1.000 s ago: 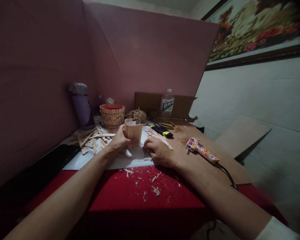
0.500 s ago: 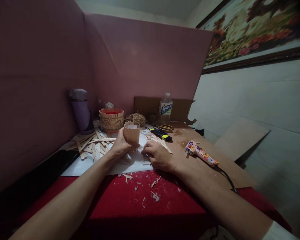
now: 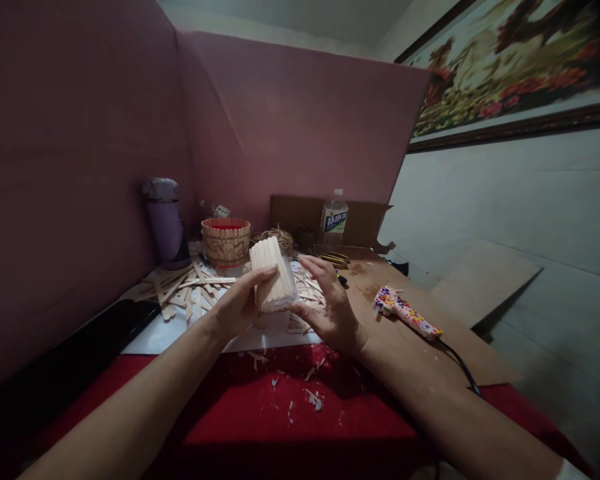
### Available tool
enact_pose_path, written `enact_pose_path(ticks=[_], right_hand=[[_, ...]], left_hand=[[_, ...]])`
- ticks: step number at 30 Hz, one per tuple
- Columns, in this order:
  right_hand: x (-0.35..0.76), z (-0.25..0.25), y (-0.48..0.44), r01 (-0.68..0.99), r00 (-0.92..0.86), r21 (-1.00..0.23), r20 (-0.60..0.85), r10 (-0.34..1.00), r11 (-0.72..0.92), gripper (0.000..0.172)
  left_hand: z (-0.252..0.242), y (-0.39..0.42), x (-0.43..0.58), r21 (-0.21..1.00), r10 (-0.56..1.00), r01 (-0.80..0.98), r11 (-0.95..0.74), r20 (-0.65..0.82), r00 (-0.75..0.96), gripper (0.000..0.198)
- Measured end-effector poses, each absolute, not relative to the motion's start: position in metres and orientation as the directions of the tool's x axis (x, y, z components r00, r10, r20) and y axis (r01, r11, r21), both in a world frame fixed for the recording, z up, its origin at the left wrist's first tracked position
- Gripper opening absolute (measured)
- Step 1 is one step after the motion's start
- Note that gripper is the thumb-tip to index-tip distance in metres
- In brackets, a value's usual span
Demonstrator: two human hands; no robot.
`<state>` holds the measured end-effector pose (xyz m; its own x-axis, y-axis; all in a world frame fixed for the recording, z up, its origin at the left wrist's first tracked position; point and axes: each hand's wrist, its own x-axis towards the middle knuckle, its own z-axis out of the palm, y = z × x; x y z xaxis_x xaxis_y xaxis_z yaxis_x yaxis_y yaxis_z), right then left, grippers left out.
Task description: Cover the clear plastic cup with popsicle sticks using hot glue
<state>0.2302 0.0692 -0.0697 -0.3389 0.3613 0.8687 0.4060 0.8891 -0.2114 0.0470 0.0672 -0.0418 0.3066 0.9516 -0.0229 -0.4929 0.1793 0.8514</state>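
My left hand (image 3: 240, 297) is closed around a small clear cup covered with wooden craft sticks (image 3: 274, 277), its thumb lying across the sticks. The cup is tilted above the white sheet (image 3: 250, 341), and a bare clear strip shows on its right side. Beside it my right hand (image 3: 330, 303) is open, fingers spread and raised, with the thumb close to the cup's lower edge; whether it touches I cannot tell. Loose craft sticks (image 3: 197, 287) lie in a pile to the left of my left hand.
Behind stand a purple bottle (image 3: 166, 227), a stick-covered tub (image 3: 226, 241), a twine coil (image 3: 279, 239) and a plastic bottle (image 3: 335, 221). To the right lies a flower-patterned glue gun (image 3: 407, 315) with a black cord. Wood scraps (image 3: 314, 399) litter the red cloth (image 3: 240, 407).
My left hand has turned the cup from nearly upright to tilted, showing its stick-covered side. My right hand has risen from the sheet and opened beside the cup.
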Motion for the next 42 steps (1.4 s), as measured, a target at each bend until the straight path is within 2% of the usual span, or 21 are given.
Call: enact_pose_path(ticks=[9,17,22,31,42], right_hand=[[0.2296,-0.0701,0.0678,0.423,-0.399,-0.168,0.848,0.349,0.891,0.051],[0.2287,-0.0705,0.0658,0.433,-0.375,-0.176,0.857,0.354,0.884,0.043],[0.2283,-0.069,0.0638,0.453,-0.373,-0.159,0.86,0.349,0.877,0.037],[0.2277,-0.0696,0.0633,0.479,-0.376,-0.117,0.868,0.324,0.87,0.038],[0.2273,-0.0697,0.0618,0.494,-0.363,-0.106,0.876,0.316,0.863,0.042]], left_hand=[[-0.0446,0.0635,0.0528,0.842,0.928,-0.498,0.207,-0.007,0.373,0.027],[-0.0476,0.0634,0.0536,0.839,0.916,-0.493,0.23,-0.014,0.402,0.026],[-0.0456,0.0608,0.056,0.842,0.917,-0.506,0.187,0.035,0.397,0.027],[-0.049,0.0641,0.0562,0.879,0.96,-0.476,0.03,0.107,0.258,0.042],[-0.0488,0.0623,0.0553,0.896,0.955,-0.439,-0.059,0.179,0.237,0.051]])
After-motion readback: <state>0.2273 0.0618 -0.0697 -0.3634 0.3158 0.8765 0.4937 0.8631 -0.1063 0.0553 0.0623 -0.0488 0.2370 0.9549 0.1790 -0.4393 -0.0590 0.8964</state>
